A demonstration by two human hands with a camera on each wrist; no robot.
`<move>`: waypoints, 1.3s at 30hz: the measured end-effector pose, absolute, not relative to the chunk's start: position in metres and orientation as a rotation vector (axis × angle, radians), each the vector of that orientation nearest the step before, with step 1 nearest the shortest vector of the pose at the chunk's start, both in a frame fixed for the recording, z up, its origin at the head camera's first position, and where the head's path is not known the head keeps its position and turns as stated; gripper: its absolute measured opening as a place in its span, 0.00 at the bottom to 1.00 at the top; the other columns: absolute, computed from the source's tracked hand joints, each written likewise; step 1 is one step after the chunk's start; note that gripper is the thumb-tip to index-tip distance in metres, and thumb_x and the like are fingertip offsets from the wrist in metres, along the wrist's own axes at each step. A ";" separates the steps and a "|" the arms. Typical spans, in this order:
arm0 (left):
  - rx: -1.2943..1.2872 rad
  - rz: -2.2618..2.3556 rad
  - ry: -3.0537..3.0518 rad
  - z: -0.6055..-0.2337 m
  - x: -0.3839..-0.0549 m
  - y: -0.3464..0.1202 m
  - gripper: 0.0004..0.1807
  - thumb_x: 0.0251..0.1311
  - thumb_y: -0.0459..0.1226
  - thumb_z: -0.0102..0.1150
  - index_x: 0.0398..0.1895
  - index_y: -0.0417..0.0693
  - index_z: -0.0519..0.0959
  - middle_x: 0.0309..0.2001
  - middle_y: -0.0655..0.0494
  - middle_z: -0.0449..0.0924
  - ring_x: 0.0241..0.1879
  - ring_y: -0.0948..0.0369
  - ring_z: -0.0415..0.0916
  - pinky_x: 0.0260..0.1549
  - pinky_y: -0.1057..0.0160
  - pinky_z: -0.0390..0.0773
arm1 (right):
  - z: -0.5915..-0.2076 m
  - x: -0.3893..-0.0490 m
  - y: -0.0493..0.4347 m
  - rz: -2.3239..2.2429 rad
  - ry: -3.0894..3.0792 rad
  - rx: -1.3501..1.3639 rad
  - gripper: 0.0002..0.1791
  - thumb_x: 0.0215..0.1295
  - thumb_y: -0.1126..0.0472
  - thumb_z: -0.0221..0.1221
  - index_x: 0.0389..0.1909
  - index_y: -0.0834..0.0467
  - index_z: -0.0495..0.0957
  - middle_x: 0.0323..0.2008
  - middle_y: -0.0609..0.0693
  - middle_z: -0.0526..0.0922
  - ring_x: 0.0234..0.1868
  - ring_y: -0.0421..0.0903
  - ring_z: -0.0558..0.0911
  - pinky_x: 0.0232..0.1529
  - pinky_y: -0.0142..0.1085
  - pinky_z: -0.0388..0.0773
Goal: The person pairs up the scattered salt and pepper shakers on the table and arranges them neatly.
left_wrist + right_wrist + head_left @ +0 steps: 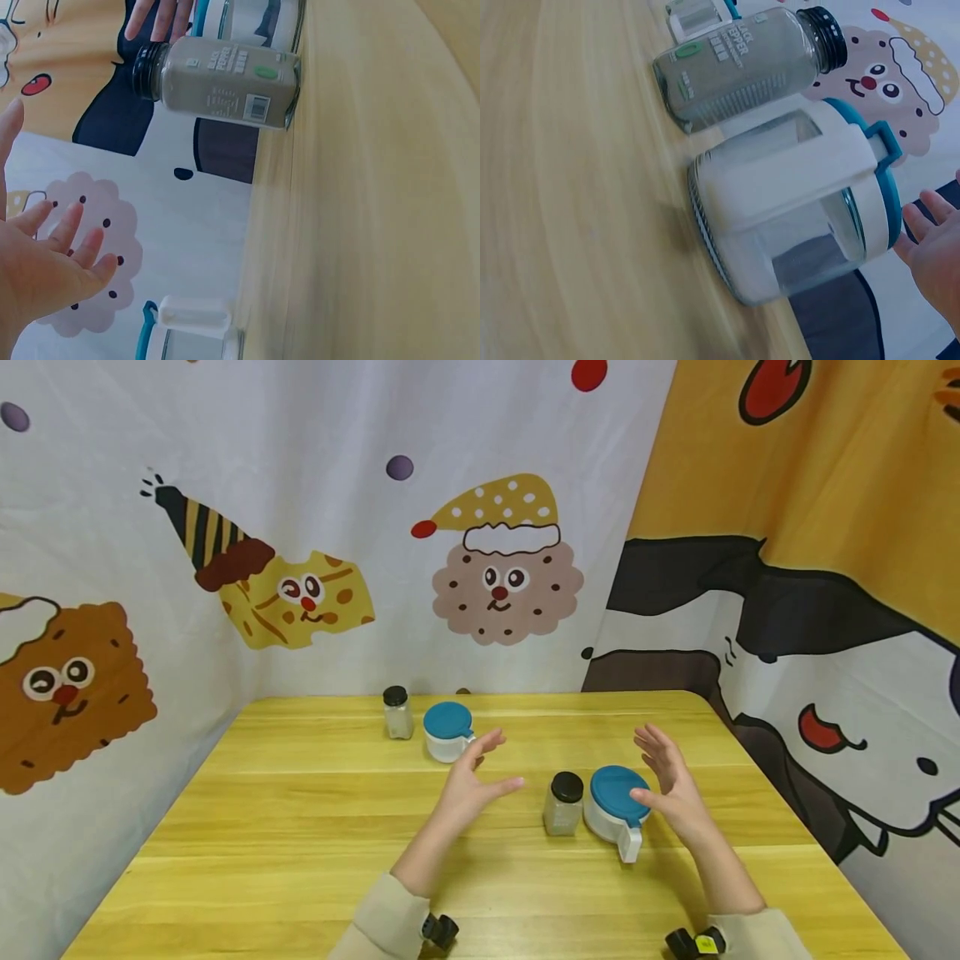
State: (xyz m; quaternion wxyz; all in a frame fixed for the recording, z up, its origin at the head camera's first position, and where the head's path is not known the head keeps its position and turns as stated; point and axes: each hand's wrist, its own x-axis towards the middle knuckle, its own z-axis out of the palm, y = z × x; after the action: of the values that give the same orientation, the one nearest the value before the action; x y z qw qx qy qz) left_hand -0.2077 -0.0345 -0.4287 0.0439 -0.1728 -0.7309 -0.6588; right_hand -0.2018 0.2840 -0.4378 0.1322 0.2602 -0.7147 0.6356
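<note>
My left hand (467,787) is raised above the table with fingers spread and holds nothing. In the head view it overlaps the handle side of the far blue-lidded jar (447,723). To its right stands an upright pepper bottle (562,810) with a black cap; its label reads black pepper in the right wrist view. Close beside that bottle is the near jar (780,195), clear glass with a blue lid and white handle. My right hand (675,789) hovers at this jar's right side, fingers apart and empty. Whether its thumb touches the lid I cannot tell.
A second black-capped bottle (398,717) stands upright left of the far jar, towards the back of the wooden table (285,827). Behind the table hangs a patterned curtain (322,460) with cartoon figures, and it continues along the right side.
</note>
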 end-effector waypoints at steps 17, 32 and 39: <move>-0.474 -1.935 -2.222 -0.428 -0.207 -0.064 0.42 0.48 0.39 0.74 0.68 0.49 0.66 0.62 0.54 0.70 0.64 0.50 0.60 0.63 0.44 0.56 | -0.428 -0.208 0.258 1.847 -2.062 0.786 0.50 0.48 0.84 0.59 0.73 0.66 0.48 0.69 0.67 0.54 0.69 0.52 0.57 0.65 0.30 0.54; -0.365 -1.910 -2.240 -0.430 -0.206 -0.089 0.42 0.48 0.39 0.75 0.68 0.52 0.66 0.64 0.47 0.68 0.65 0.53 0.59 0.64 0.46 0.54 | -0.421 -0.213 0.235 1.905 -2.014 0.858 0.48 0.52 0.80 0.62 0.73 0.62 0.50 0.69 0.68 0.53 0.69 0.56 0.55 0.66 0.33 0.53; -0.323 -1.895 -2.247 -0.432 -0.206 -0.099 0.44 0.47 0.42 0.75 0.68 0.49 0.66 0.65 0.46 0.68 0.65 0.52 0.58 0.64 0.44 0.53 | -0.418 -0.212 0.224 1.910 -1.997 0.897 0.47 0.56 0.72 0.65 0.72 0.65 0.49 0.70 0.59 0.57 0.69 0.52 0.56 0.67 0.35 0.52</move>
State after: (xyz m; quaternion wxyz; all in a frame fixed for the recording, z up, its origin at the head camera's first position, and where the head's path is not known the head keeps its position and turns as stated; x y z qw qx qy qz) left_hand -0.2055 -0.0994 -0.4316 0.0922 -0.1089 -0.7566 -0.6381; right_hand -0.2123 0.2237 -0.4176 0.1179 0.3064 -0.6825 0.6529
